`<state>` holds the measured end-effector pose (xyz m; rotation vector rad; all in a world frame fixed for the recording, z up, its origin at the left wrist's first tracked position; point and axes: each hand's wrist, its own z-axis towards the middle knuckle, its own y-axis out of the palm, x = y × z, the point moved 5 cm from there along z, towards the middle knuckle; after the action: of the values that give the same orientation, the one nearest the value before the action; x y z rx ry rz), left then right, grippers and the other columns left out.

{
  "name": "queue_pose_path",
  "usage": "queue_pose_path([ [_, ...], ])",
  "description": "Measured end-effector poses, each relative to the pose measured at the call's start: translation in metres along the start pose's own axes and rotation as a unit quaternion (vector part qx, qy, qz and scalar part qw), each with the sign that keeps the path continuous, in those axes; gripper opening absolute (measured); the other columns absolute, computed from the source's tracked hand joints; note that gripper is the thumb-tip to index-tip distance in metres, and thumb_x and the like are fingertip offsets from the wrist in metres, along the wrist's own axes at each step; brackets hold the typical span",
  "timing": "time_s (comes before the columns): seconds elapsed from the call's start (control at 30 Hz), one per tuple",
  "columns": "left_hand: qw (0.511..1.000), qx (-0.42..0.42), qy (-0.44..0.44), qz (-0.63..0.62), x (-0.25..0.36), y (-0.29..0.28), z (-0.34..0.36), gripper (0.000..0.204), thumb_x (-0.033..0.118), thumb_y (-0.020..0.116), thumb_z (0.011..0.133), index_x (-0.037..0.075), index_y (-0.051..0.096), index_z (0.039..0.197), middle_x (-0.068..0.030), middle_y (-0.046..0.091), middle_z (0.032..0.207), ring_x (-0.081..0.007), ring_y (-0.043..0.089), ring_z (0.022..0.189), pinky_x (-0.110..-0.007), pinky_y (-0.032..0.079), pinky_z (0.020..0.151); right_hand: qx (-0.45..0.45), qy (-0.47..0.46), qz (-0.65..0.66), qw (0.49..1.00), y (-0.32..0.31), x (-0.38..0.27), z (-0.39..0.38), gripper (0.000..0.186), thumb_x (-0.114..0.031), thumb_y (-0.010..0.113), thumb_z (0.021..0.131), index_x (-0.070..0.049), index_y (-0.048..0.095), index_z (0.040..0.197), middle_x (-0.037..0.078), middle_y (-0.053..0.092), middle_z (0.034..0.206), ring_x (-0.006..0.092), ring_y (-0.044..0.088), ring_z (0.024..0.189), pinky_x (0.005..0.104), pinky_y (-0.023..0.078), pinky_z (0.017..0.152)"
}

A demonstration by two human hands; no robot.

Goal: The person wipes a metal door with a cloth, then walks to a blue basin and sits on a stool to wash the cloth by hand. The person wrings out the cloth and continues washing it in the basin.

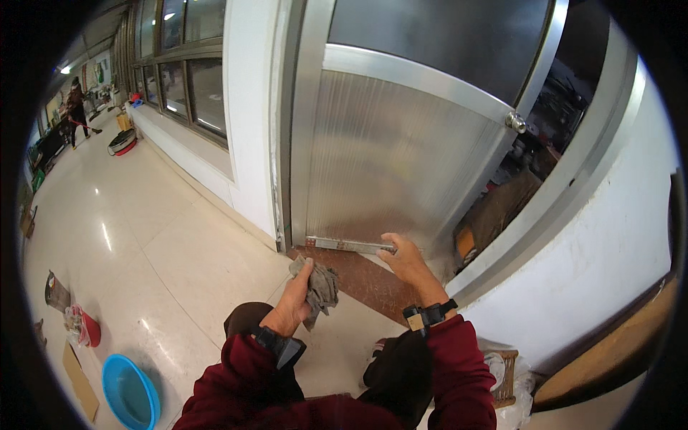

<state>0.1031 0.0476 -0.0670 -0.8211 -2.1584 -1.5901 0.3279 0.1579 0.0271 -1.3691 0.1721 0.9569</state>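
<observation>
My left hand is closed on a crumpled grey cloth, held low in front of me. My right hand is open, thumb and bent fingers apart, beside the bottom rail of a metal-framed door; whether its fingertips touch the door I cannot tell. The door stands ajar, with a ribbed translucent lower panel and a round knob at its right edge. A brown threshold strip lies below my hands.
A blue basin of water, a red bucket and a flat board are on the left floor. A person holds a broom farther back. A windowed wall runs left of the door; a wooden panel leans at right.
</observation>
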Motion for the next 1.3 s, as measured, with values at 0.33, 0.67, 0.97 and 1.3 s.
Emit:
queue_pose_path([
  [0.33,0.997,0.022,0.052,-0.056,0.063,-0.009,-0.045,0.041,0.039,0.044,0.105,0.004,0.052,0.123,-0.0118,0.063,0.118,-0.0252,0.062,0.107,-0.042,0.051,0.096,0.116,0.048,0.19,0.974,0.042,-0.027,0.196,0.066,-0.037,0.059,0.095,0.004,0.04,0.143,0.025,0.05,0.141,0.0351,0.051,0.129,0.0393,0.041,0.105],
  [0.67,0.987,0.079,0.092,-0.106,0.107,-0.032,-0.081,0.047,0.044,0.044,0.104,0.004,0.053,0.127,-0.013,0.061,0.124,-0.0284,0.059,0.115,-0.046,0.046,0.102,0.267,0.129,0.18,0.938,0.069,-0.078,0.351,0.068,-0.046,0.05,0.096,-0.002,0.039,0.146,0.028,0.043,0.145,0.0415,0.043,0.134,0.0475,0.038,0.107],
  [0.97,0.987,0.066,0.09,-0.116,0.104,-0.03,-0.08,0.046,0.043,0.048,0.103,0.004,0.054,0.126,-0.012,0.063,0.122,-0.0257,0.06,0.113,-0.044,0.047,0.101,0.148,-0.031,0.134,0.979,0.069,-0.058,0.303,0.062,-0.039,0.063,0.094,-0.001,0.047,0.14,0.021,0.06,0.126,0.0312,0.061,0.11,0.0413,0.048,0.094],
  [1.3,0.989,0.034,0.11,-0.093,0.093,-0.034,-0.071,0.04,0.039,0.046,0.104,0.004,0.057,0.121,-0.0123,0.065,0.118,-0.0263,0.063,0.107,-0.043,0.05,0.097,-0.239,-0.014,0.112,0.964,0.067,-0.053,0.012,0.038,-0.023,0.064,0.095,0.001,0.06,0.125,0.011,0.068,0.111,0.0199,0.064,0.101,0.0328,0.051,0.089],
])
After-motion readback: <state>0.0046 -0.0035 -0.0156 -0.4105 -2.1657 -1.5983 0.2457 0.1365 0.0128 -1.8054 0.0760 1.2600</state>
